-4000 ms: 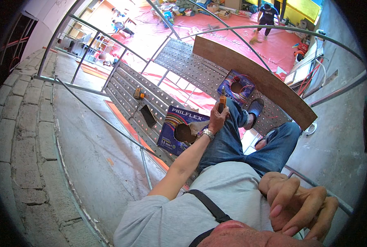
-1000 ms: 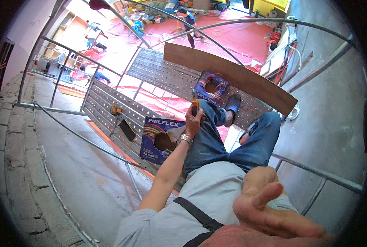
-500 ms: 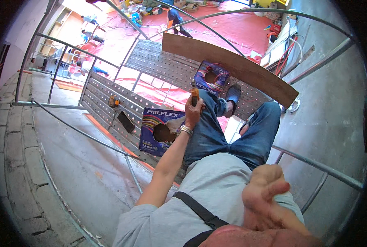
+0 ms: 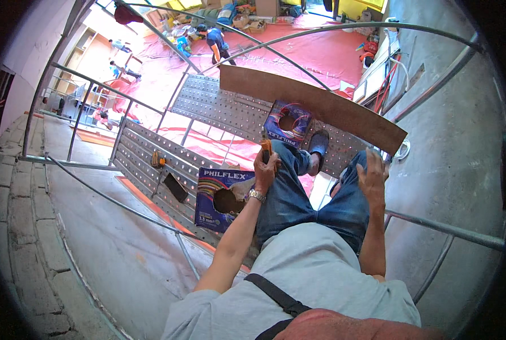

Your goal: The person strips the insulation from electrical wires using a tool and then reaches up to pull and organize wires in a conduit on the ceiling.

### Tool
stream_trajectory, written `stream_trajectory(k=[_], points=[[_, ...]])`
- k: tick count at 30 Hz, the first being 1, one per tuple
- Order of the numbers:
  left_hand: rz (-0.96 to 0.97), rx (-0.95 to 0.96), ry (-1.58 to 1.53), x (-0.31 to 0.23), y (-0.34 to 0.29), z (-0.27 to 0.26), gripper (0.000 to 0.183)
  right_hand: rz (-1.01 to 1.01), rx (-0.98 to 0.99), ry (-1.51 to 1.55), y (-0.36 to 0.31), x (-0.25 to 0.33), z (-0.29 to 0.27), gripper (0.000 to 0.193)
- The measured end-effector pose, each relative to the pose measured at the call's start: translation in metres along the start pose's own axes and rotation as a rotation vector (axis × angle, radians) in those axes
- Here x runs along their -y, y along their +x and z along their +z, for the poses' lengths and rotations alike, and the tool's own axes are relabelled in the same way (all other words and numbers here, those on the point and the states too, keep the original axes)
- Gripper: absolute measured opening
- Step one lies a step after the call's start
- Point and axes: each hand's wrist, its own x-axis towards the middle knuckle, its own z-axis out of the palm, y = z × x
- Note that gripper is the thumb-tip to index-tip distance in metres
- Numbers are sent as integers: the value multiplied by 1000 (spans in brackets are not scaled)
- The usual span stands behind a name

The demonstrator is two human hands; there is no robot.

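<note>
centrally, the left hand (image 4: 266, 169) is clenched round an orange-handled tool (image 4: 266, 148) above the blue box (image 4: 221, 198) at frame middle; the right hand (image 4: 373, 175) lies released, fingers spread, on the right knee (image 4: 352, 187).

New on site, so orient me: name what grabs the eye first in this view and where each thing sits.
At centre, the left hand grips an orange-handled tool above the knee, while the right hand rests open on the other thigh. Two purple boxes with round holes sit on the perforated scaffold deck: the near box left of the legs, the far box under a long brown board.
</note>
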Motion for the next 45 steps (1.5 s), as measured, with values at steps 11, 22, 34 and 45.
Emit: stream_trajectory(k=[11,22,34,45], points=[[-49,-3,-124,-5,-3,7,12,337,-26,-11,0,-27,60,71],[274,-125,521,22,-9,34,18,448,98,-40,28,-29,69,77],[-431,713,143,33,-85,87,31,431,90,8,23,-30,66,75],[-337,577,127,-18,-74,73,36,410,66,-26,28,-28,75,73]])
